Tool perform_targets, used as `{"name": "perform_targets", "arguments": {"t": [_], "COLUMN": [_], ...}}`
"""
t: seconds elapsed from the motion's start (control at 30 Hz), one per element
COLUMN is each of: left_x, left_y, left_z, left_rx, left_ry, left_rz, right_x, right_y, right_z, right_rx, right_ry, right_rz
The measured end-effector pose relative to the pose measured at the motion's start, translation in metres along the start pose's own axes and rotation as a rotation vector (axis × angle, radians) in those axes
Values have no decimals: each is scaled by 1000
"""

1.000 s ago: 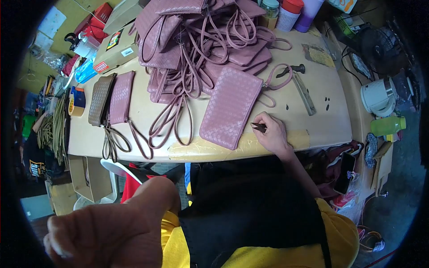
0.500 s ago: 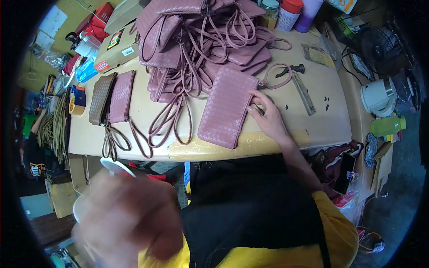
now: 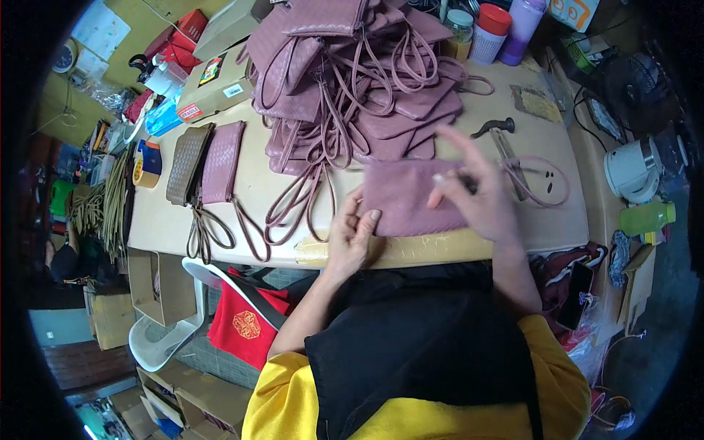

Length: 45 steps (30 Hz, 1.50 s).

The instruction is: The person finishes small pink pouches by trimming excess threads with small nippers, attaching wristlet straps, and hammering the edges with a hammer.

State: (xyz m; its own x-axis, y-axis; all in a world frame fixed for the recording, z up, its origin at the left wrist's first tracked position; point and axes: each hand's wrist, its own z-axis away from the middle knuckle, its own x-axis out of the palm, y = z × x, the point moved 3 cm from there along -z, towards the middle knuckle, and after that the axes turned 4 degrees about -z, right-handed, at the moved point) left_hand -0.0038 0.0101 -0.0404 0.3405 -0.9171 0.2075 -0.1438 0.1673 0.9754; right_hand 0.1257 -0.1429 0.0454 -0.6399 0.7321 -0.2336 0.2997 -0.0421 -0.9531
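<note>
A mauve wristlet pouch (image 3: 414,199) lies sideways near the table's front edge, its strap loop reaching out to the right. My left hand (image 3: 350,236) grips its left end, thumb on top and fingers at the edge. Over the pouch's right part hovers my right hand (image 3: 484,196), index finger stretched out and thumb apart, slightly blurred; nothing shows in it. Behind is a heap of similar mauve pouches (image 3: 367,95) with dangling straps. To the left, a brown woven pouch (image 3: 188,165) and another mauve pouch (image 3: 222,165) lie side by side.
A hammer (image 3: 506,150) lies right of the pouch, partly behind the strap. A tape roll (image 3: 147,164) and a cardboard box (image 3: 214,86) are at the left, jars (image 3: 459,37) and cups at the back. A white chair (image 3: 158,350) with a red cloth (image 3: 248,323) stands below.
My left hand has come up from the lower left and taken hold of the pouch. The pouch has turned from upright to sideways. My right hand has let go of its edge and lifted.
</note>
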Motion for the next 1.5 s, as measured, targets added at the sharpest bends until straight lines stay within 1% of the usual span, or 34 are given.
{"name": "perform_targets", "arguments": {"t": [0.03, 0.07, 0.13, 0.17, 0.23, 0.27, 0.33, 0.37, 0.4, 0.47, 0.5, 0.53, 0.57, 0.6, 0.63, 0.67, 0.73, 0.77, 0.8, 0.83, 0.87, 0.93, 1.0, 1.03, 1.07, 1.13, 1.17, 1.2, 1.27, 1.3, 1.33, 1.4, 1.47, 1.5], "left_x": [1, 3, 4, 2, -6, -7, -14, -19, -21, -14, -6, -7, -7, -5, -4, -2, 0, -1, -3, -10, -13, -11, -12, -10, -13, -22, -26, -28, -24, -22, -27, -24, -16, -17], "left_y": [-19, -35, -43, -43, -40, -33, -11, -4, 0, 19, 27, 21, 14, 9, 5, 8, 15, 16, 13, 5, 6, 20, 23, 23, 23, 18, 17, 10, -1, -4, -10, -5, 2, 10], "left_z": [-2, -2, 1, 0, 2, 2, -2, -5, -7, -9, -12, -14, -17, -20, -22, -23, -24, -26, -26, -27, -30, -22, -19, -18, -17, -13, -10, -7, 2, 6, 9, 10, 5, 2], "left_rx": [-23, -38, -85, -86, -71, -73, -14, 128, 124, 321, 366, 362, 429, 502, 524, 527, 471, 461, 462, 340, 220, 210, 86, 73, 78, 8, 34, 34, 11, 65, 85, 147, 114, 211], "left_ry": [-41, -63, -89, -86, -64, -51, 139, 214, 217, 147, 167, 165, 155, 143, 166, 159, 203, 214, 213, 227, 236, 207, 147, 120, 120, 7, -19, -21, -368, -475, -599, -591, -188, 18], "left_rz": [41, 117, 167, 169, -59, -61, -337, -486, -489, -879, -950, -949, -1025, -1101, -1090, -1088, -1067, -945, -945, -681, -417, -361, 57, 206, 206, 760, 787, 790, 1149, 1100, 977, 513, 207, -141], "right_x": [10, 18, 31, 33, 37, 40, 44, 46, 49, 52, 54, 56, 57, 58, 58, 57, 56, 54, 53, 51, 51, 49, 45, 42, 43, 45, 42, 41, 45, 46, 48, 49, 49, 51], "right_y": [16, 30, 59, 67, 76, 75, 73, 74, 75, 76, 74, 72, 75, 78, 79, 77, 65, 60, 49, 41, 37, 28, 23, 21, 28, 56, 58, 60, 70, 72, 72, 74, 79, 78], "right_z": [0, -1, -1, -2, -3, -3, -4, -3, -3, -3, -4, -3, -3, -4, -4, -4, -4, -5, -5, -5, -5, -1, -3, -5, -4, -1, 1, 2, 5, 5, 5, 4, 0, -3], "right_rx": [117, 113, 319, 321, 285, 285, 337, 338, 334, 333, 310, 286, 289, 209, 130, 133, -13, -13, -106, -199, -203, -355, -375, -400, -406, -155, -54, -54, 22, 21, 34, 46, 254, 292], "right_ry": [-67, -65, -118, -121, -111, -124, -142, -149, -162, -174, -195, -215, -214, -201, -184, -176, -135, -132, -106, -82, -81, -45, -28, -7, -7, 57, 30, 31, -53, -47, -78, -108, -168, -185], "right_rz": [-69, -69, 81, 81, 74, 70, 141, 136, 147, 158, 183, 207, 208, 287, 365, 365, 433, 433, 377, 319, 319, 304, 241, 179, 181, -127, -236, -233, -394, -393, -466, -539, -911, -992]}}
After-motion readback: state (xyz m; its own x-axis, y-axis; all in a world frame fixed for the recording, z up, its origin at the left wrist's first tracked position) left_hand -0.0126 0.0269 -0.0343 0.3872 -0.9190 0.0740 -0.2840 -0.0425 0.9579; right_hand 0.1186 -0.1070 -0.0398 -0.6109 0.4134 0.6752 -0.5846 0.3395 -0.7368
